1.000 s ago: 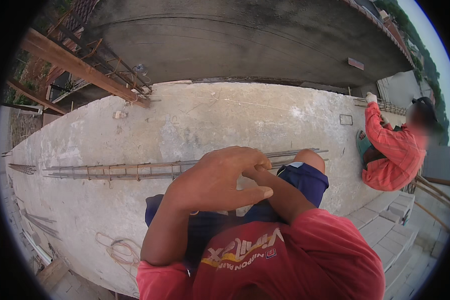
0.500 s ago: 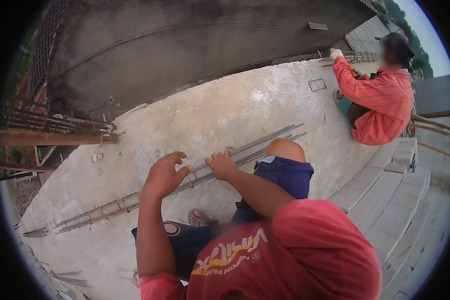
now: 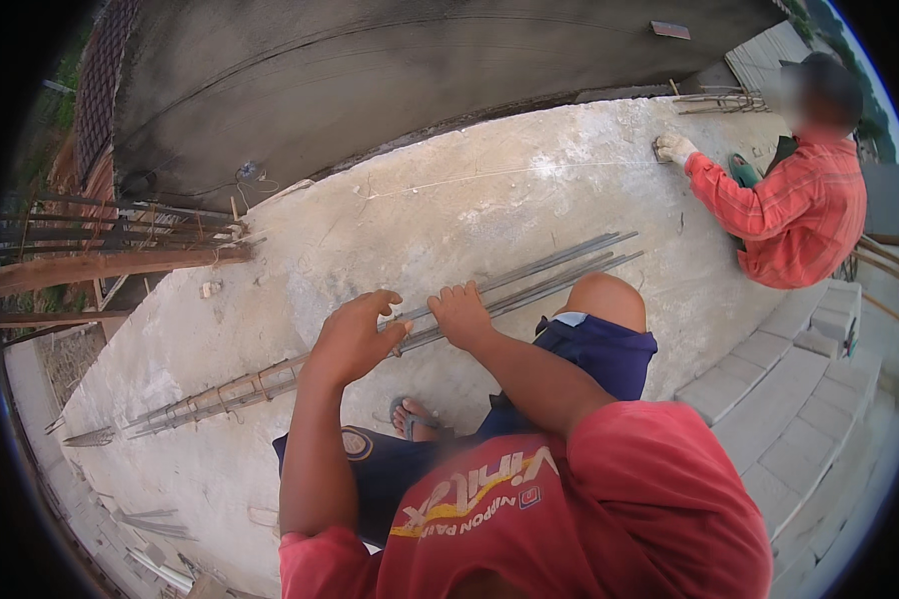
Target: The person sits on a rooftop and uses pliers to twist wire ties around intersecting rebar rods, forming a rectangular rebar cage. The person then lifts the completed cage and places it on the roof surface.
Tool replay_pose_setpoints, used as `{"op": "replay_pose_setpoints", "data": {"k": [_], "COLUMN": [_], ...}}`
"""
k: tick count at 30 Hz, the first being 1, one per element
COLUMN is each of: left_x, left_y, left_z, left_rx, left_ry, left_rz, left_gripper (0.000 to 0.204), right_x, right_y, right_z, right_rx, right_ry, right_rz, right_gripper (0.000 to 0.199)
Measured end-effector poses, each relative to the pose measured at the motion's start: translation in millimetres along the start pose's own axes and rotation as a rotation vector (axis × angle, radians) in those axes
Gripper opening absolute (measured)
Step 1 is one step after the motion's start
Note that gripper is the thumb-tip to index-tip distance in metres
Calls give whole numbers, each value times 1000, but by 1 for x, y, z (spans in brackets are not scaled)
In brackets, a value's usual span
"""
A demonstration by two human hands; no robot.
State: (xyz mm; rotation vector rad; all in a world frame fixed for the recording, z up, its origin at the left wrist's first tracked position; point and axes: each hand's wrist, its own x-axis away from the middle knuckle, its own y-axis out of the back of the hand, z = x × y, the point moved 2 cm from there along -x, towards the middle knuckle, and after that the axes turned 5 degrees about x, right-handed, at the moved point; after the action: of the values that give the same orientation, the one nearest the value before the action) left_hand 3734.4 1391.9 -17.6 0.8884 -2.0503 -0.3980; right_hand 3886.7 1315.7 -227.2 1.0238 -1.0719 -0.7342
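A long rebar cage lies slantwise across the slab in front of me. Its parallel steel bars run on bare toward the right, and several thin stirrups sit along its left part. My right hand is closed over the upper bars near their middle. Just left of it, my left hand hovers at the bars with thumb and fingers apart. A stirrup shows below its thumb; whether the thumb touches it I cannot tell.
A person in a red checked shirt squats at the right, a gloved hand low over the concrete slab. Grey blocks are stacked at the right. A wooden beam and rebar stand at the left edge. Loose rods lie lower left.
The view has shifted slightly, moving the scene rightward. My hands keep nearly the same place on the bars. The other person's gloved hand has come down from the far rebar to the slab.
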Motion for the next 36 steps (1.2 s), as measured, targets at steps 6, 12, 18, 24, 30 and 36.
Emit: {"op": "replay_pose_setpoints", "data": {"k": [6,12,18,24,30,36], "left_x": [4,3,5,7,16,35], "left_y": [6,7,9,10,14,55], "left_z": [-4,-4,-6,-4,-2,34], "left_rx": [8,1,1,2,-10,236], "left_ry": [8,-7,-18,-48,-41,38], "left_rz": [-23,-31,-30,-47,-55,-202], "left_gripper": [45,46,46,46,45,44], "right_x": [0,2,3,1,-2,-3], "right_y": [2,2,6,3,1,6], "right_z": [-2,-3,-3,-3,0,-2], "right_rx": [11,25,13,23,7,27], "right_ry": [5,20,27,30,20,77], "right_rz": [-6,-67,5,33,51,166], "right_gripper": [17,17,20,22,24,31]}}
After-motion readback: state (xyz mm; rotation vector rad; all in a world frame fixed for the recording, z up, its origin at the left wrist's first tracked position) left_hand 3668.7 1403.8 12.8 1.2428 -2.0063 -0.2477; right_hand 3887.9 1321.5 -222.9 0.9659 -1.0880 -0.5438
